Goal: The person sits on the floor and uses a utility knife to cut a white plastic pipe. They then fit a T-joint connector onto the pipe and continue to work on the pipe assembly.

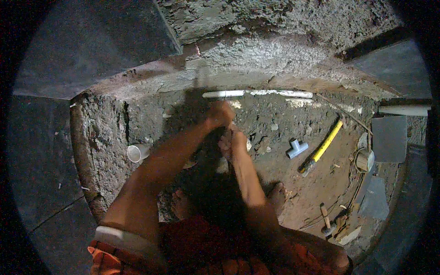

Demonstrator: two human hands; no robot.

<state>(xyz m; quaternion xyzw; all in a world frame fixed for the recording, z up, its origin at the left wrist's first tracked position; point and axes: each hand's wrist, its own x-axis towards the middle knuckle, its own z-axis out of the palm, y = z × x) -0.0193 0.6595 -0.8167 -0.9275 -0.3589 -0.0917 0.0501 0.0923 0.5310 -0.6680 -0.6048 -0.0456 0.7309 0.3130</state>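
Observation:
In the middle, my left hand (220,114) is closed, back upward, just below a white plastic pipe (223,94) lying along the foot of the rough wall. My right hand (233,143) is closed too, right below the left one and almost touching it. What they grip, if anything, is hidden by the fingers and shadow. A blue-grey pipe tee (297,148) lies on the dirt to the right of my hands. Beside it rests a yellow-handled tool (326,145) with a dark lower end.
A whitish plastic cup (136,153) lies tipped at the left. Rightward are a round container (364,160), a small hammer (326,221), grey tile pieces (375,198) and a thin stick (343,112). Dark slabs (96,41) edge the dug-out ground. My bare feet (277,196) stand below my hands.

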